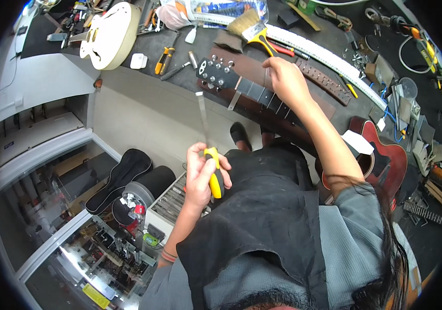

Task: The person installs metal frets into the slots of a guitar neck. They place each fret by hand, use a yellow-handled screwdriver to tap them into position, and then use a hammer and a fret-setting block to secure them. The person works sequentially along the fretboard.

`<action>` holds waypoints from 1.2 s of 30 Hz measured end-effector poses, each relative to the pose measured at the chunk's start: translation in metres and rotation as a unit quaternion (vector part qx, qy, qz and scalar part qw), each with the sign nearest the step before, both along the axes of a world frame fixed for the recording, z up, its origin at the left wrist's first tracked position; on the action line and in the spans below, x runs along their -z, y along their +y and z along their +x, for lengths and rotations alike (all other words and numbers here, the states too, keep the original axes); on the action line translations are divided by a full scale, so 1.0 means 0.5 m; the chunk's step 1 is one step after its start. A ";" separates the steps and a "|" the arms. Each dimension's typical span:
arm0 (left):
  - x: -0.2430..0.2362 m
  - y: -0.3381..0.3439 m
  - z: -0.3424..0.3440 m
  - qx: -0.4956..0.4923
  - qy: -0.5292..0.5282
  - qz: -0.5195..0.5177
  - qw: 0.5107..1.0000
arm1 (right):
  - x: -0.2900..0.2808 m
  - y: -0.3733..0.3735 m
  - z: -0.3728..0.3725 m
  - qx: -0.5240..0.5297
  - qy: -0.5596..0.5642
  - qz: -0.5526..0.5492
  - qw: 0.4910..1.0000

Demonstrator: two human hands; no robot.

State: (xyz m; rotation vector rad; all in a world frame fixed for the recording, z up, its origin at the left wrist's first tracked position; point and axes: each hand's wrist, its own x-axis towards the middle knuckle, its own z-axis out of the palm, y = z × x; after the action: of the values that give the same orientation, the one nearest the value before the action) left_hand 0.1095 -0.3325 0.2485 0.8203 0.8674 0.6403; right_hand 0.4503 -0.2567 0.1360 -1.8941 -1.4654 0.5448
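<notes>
My left hand (200,178) is closed round the yellow-and-black handle (215,181) of a tool. A long, flat metal blade (203,116) sticks up from it, above the floor gap by the bench. Over the bench, my right hand (289,80) grips the end of a paintbrush (258,37), whose tan bristles point away from me. Below that hand runs a dark guitar neck (254,91), its black headstock (215,72) with silver tuners lying to the left. Across the neck near the headstock sits a thin metal strip (234,99).
The bench holds a cream electric guitar body (115,36), pliers (164,61), a hammer (179,70), a drilled brown board (324,81) and a long white curved strip (324,51). A red acoustic guitar (390,160) stands at right. Left lie a black case (120,181) and a bin (138,194).
</notes>
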 end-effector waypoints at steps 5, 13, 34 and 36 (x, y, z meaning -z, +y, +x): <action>0.068 0.020 -0.001 0.115 0.269 0.183 0.939 | -0.035 -0.120 -0.089 -0.057 -0.034 0.041 0.997; 0.163 0.068 -0.002 0.223 0.323 0.277 0.877 | 0.016 -0.177 -0.198 0.010 -0.005 0.056 0.998; 0.199 0.084 -0.001 0.257 0.318 0.366 0.836 | 0.044 -0.181 -0.224 0.021 -0.030 0.007 0.999; 0.198 0.083 0.002 0.256 0.318 0.370 0.834 | 0.043 -0.182 -0.224 0.021 -0.030 0.005 0.999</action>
State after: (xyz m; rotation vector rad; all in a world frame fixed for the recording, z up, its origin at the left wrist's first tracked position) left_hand 0.1105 -0.2908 0.1494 1.9768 0.9265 0.1862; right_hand 0.3384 -0.3480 0.1143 -1.9439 -1.4589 0.4644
